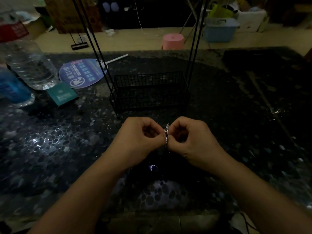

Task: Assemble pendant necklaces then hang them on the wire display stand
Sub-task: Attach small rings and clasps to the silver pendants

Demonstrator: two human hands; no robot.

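At the far left of my view sits a blue bottle (11,88), with a clear water bottle (29,65) just behind it and a small teal box (62,94) lying beside them on the dark pebble-patterned table (50,149); the box carries pale print too small for me to read. Next comes a round blue hand fan (82,73) covered in white characters and a circular logo, none of it legible to me in this dim light. Near the middle stands the black wire stand (149,92), its basket base on the table and thin uprights rising out of frame. Just in front of it my left hand (140,137) is curled, fingertips pinching one side of a small silvery pendant (166,133). It glints, narrow and upright, with a tiny loop on top; finer detail is lost. My right hand (189,137) pinches its other side, held just above the table.
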